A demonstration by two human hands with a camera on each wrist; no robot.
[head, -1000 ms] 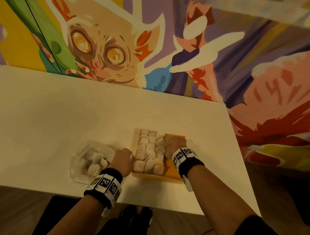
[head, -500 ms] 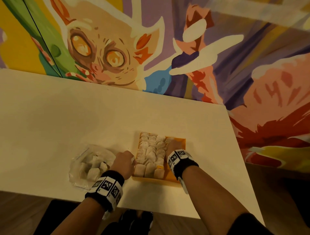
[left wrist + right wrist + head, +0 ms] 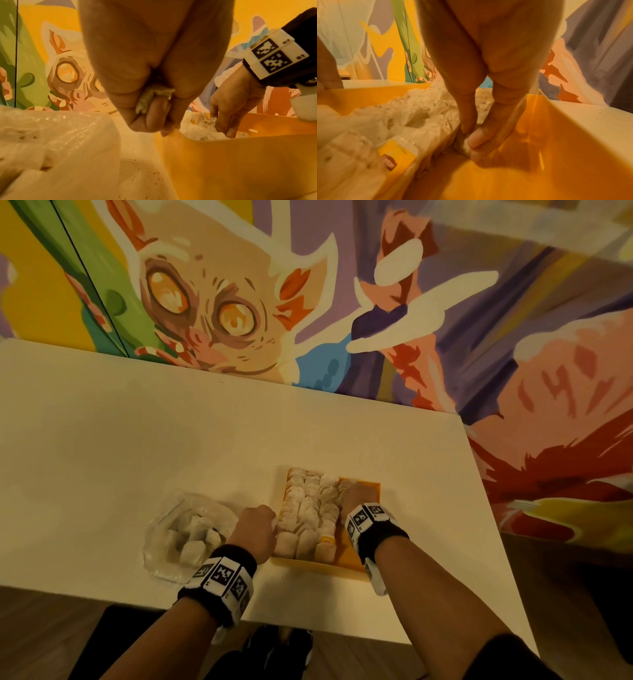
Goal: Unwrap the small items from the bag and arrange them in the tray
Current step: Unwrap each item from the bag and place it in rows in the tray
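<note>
the left hand (image 3: 255,530) sits fisted on the tabletop (image 3: 137,440), just beside the left wall of the orange tray (image 3: 371,489), between it and the clear plastic bag (image 3: 178,529). from the left wrist view its fingers (image 3: 154,119) are curled tight round a crumpled scrap of pale wrapper (image 3: 150,96), knuckles down, one fingertip touching the tray's rim. the right hand (image 3: 354,498) reaches down into the right part of the tray, wrist bent, palm facing down; in the right wrist view its thumb and fingers (image 3: 488,136) pinch a small white item (image 3: 463,145) against the tray floor, right beside the rows already laid there.

much of the pinched item is covered by the fingers, so its shape is hard to make out. the scrap in the left fist shows only as a frayed edge. both forearms are cut off by the lower edge of the head view.

the tray is smooth, glossy plastic with straight upright walls. the white items (image 3: 308,515) in it lie packed in rows against the left side, some crinkly and papery, some blocky; one near the front carries a yellow label (image 3: 395,155) with brown lettering too blurred to read. the bag is thin, wrinkled film with several pale cube-like pieces (image 3: 191,542) inside. dark specks dot the matt cream tabletop by the tray wall. each wrist wears a black band with white tag blocks (image 3: 222,575).
</note>
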